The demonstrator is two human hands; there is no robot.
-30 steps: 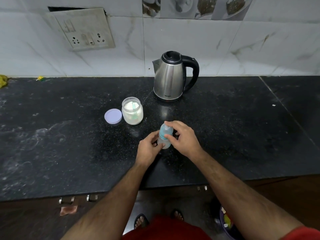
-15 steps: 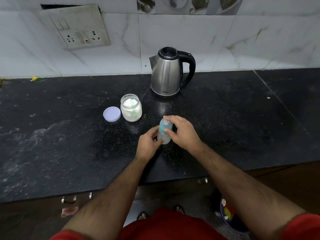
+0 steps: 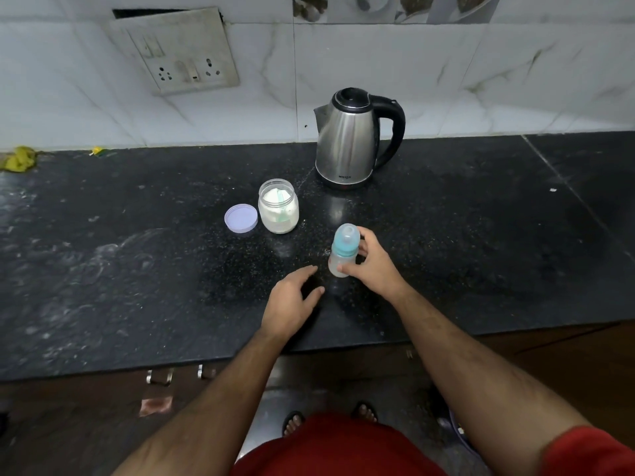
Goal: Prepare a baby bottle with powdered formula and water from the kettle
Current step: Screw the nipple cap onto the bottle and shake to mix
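A person stands at a dark stone table point(image 3: 103, 269), seen from a head camera looking down at both bare forearms.

The left hand point(image 3: 292, 300) has just let go of the bottle point(image 3: 343, 250). Half a second ago both hands were on it; now the left hand sits apart from it at about 8 o'clock, fingers relaxed and spread, holding nothing. The right hand point(image 3: 372, 266) keeps its grip alone, thumb and fingers curled round the lower body of the bottle from the 3 o'clock side.

The bottle stands at the centre of the table, tilted a little to the right. It has a cloudy clear body, a teal collar and a domed cap fitted on top. Whether it rests on the table or is held just above it cannot be told, and its contents are too cloudy to judge.

At 10 o'clock from the bottle stands an open jar point(image 3: 278, 206) of white powder with a pale green scoop inside. Its lilac lid point(image 3: 241, 218) lies flat just beside it on the left. The steel kettle point(image 3: 347, 139) with a black handle stands at 12 o'clock, near the wall.

With the left hand free and the cap on, the top may have just been tightened or loosened; which one cannot be told.
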